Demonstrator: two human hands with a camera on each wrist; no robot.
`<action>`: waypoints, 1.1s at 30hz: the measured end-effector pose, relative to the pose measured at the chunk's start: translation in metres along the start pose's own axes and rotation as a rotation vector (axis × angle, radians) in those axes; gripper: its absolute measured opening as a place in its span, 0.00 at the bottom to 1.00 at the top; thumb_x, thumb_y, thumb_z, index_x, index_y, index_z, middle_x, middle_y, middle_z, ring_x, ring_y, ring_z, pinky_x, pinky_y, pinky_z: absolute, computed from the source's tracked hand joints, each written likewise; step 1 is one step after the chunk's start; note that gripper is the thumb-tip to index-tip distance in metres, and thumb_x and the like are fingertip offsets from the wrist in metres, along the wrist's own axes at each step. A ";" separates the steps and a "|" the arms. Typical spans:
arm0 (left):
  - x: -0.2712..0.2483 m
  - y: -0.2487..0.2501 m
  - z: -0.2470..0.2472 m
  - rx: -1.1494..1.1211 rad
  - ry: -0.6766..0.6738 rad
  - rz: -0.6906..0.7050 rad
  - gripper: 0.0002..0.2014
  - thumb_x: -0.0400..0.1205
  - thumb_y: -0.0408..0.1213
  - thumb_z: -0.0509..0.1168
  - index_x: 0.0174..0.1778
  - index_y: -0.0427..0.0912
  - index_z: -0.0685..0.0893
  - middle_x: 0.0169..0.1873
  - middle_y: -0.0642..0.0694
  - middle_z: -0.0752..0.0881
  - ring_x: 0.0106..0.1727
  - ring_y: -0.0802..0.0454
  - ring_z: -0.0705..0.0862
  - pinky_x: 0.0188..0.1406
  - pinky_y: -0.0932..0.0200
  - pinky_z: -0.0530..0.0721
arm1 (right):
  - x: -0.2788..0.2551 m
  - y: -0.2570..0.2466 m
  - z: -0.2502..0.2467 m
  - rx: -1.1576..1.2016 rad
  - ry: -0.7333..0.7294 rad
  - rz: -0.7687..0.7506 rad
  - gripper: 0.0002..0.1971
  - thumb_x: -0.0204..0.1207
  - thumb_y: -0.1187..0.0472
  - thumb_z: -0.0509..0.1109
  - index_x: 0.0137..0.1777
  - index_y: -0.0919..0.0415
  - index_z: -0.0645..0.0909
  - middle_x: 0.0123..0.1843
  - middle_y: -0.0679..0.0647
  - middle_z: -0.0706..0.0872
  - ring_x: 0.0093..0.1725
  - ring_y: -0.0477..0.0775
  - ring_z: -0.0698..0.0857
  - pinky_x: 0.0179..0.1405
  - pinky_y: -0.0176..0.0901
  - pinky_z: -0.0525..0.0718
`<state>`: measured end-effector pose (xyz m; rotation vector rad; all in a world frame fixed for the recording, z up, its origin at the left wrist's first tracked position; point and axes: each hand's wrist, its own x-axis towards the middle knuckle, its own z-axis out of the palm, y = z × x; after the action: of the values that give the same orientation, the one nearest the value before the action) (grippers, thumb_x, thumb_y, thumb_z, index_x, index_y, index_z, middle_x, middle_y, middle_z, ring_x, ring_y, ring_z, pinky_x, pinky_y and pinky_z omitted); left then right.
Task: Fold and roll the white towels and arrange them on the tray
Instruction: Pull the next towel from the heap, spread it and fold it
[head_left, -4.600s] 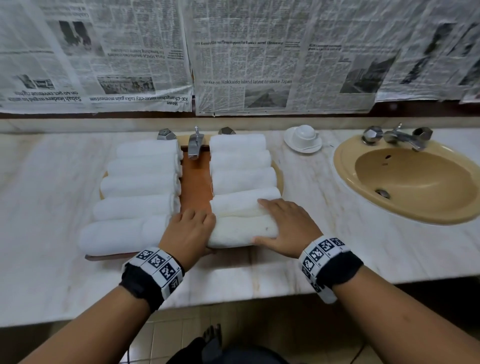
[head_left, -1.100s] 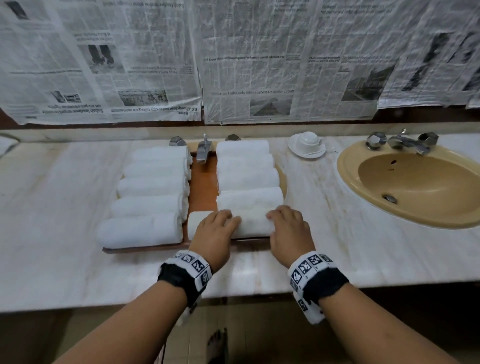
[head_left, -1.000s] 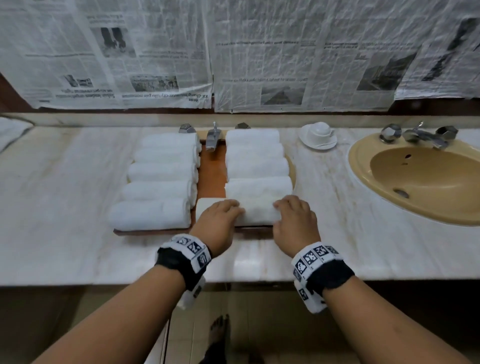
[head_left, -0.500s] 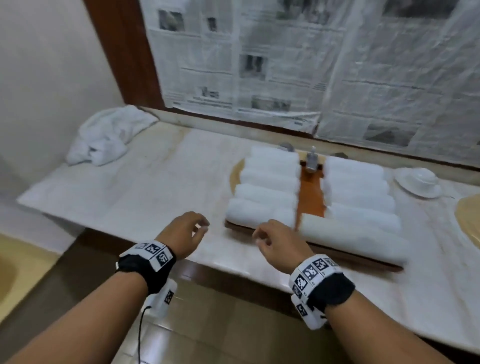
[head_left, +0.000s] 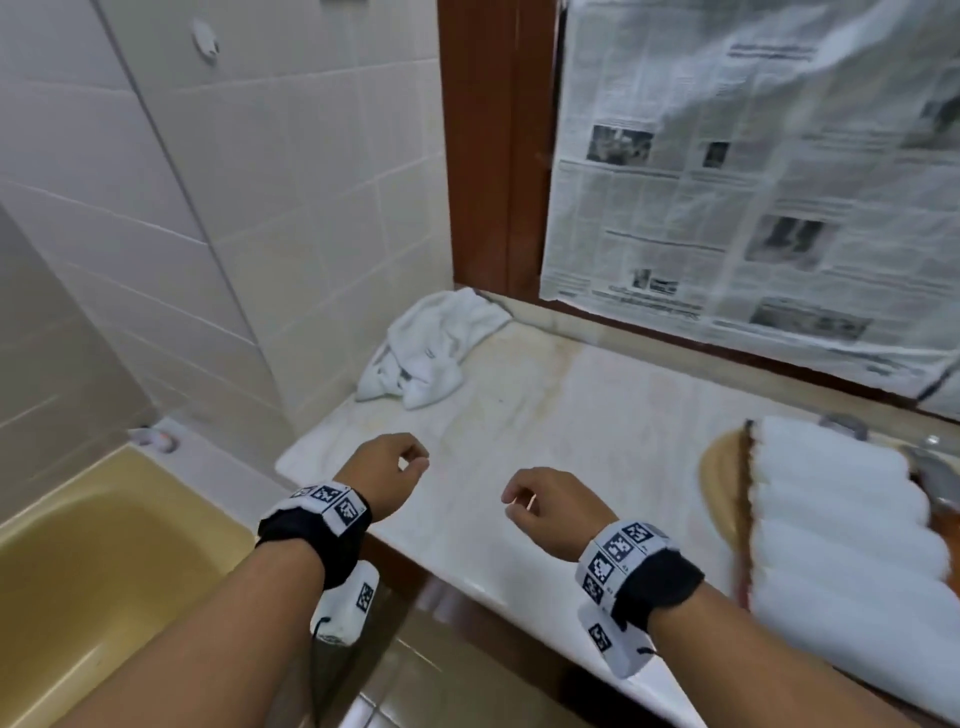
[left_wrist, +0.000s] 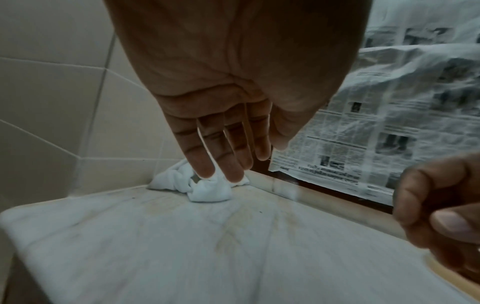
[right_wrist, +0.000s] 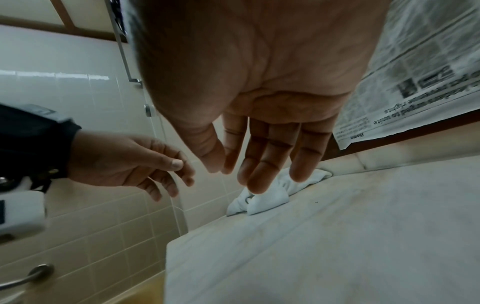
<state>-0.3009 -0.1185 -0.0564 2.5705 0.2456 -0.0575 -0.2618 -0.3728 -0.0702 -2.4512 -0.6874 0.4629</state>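
Both hands are raised above the near edge of the marble counter (head_left: 545, 415), touching nothing. Left hand (head_left: 387, 470): empty, fingers loosely bent in the head view, hanging almost straight and slack in its wrist view. Right hand (head_left: 550, 512): also empty, fingers relaxed and slightly curled, thumb near the forefinger, nothing between them. Each wrist carries a black strap with a white block of square printed markers.

Far right edge of the head view, about level with the hands: wooden tray (head_left: 748, 519) on the counter, only partly in frame. A column of rolled towels (head_left: 831, 525) lies on it side by side, five rolls as best I can count, since the edge of the frame is smeared. Grey metal tap fittings show just behind the rolls.

Lower left, below counter level: yellow bathtub (head_left: 88, 566), set against the tiled wall (head_left: 208, 208).

Far left corner of the counter, well apart from both hands: loose pile of white towels (head_left: 434, 345), unfolded and crumpled, lying against the tiled wall and the low ledge at the back of the counter. The same pile appears beyond the fingertips in both wrist views.

Behind the counter: dark wooden frame, covered on the right by sheets of newspaper (head_left: 753, 182).
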 end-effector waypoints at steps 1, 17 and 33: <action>0.014 -0.007 -0.005 0.010 -0.004 -0.008 0.08 0.86 0.46 0.63 0.56 0.50 0.85 0.56 0.52 0.85 0.49 0.54 0.81 0.49 0.61 0.74 | 0.021 0.001 -0.002 -0.005 -0.008 0.008 0.04 0.81 0.51 0.67 0.52 0.43 0.81 0.49 0.41 0.84 0.44 0.41 0.83 0.52 0.42 0.84; 0.181 -0.083 -0.079 0.131 -0.052 -0.135 0.08 0.85 0.45 0.64 0.57 0.52 0.85 0.55 0.55 0.84 0.45 0.59 0.82 0.49 0.64 0.76 | 0.374 0.013 0.023 0.268 -0.057 0.391 0.33 0.77 0.42 0.70 0.79 0.57 0.72 0.75 0.62 0.73 0.71 0.66 0.78 0.69 0.52 0.78; 0.185 0.005 -0.115 -0.142 -0.059 0.892 0.55 0.69 0.54 0.76 0.86 0.58 0.48 0.83 0.54 0.62 0.83 0.53 0.61 0.81 0.48 0.61 | 0.159 -0.139 -0.092 0.043 0.542 -0.236 0.09 0.81 0.63 0.70 0.57 0.52 0.85 0.52 0.41 0.89 0.51 0.41 0.86 0.52 0.32 0.79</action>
<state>-0.1189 -0.0309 0.0267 2.3069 -0.8816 0.2063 -0.1429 -0.2218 0.0568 -2.2639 -0.7033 -0.2698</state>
